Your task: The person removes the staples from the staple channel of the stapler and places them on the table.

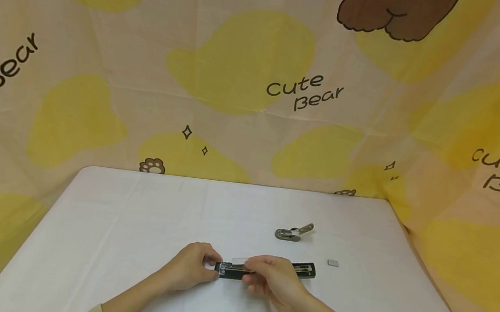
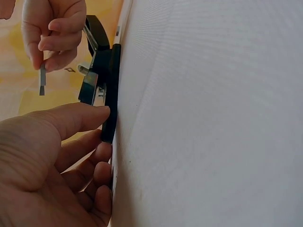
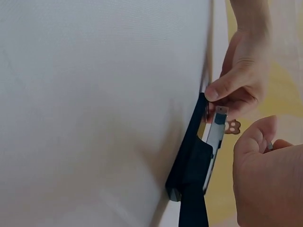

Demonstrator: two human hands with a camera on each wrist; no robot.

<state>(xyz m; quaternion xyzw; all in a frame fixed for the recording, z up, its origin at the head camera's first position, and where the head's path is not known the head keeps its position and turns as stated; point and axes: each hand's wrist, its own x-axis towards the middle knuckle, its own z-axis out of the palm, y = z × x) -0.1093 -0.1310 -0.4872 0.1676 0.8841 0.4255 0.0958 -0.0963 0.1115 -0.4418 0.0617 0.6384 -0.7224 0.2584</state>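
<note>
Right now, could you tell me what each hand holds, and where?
Left hand grips the black stapler at its front end; right hand pinches a staple strip by its top.

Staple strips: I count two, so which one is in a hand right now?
The one pinched in the right hand, a grey staple strip held above the black stapler. The other strip lies untouched on the table, right of the stapler.

— What is the long black stapler (image 1: pixel 264 270) made of?
— Glossy black plastic on the outside, with a bright metal channel along its open top.
— And the thin grey strip of staples (image 2: pixel 42 81)?
— Dull grey metal, smooth.
— What is the white table covering (image 1: pixel 138 225)?
— Matt cloth with a fine weave.
— The small grey staple remover (image 1: pixel 293 232) on the far right?
— Brushed metal, slightly shiny.
— And the printed beige and yellow backdrop (image 1: pixel 243 61)?
— Soft, creased cloth, matt.
</note>
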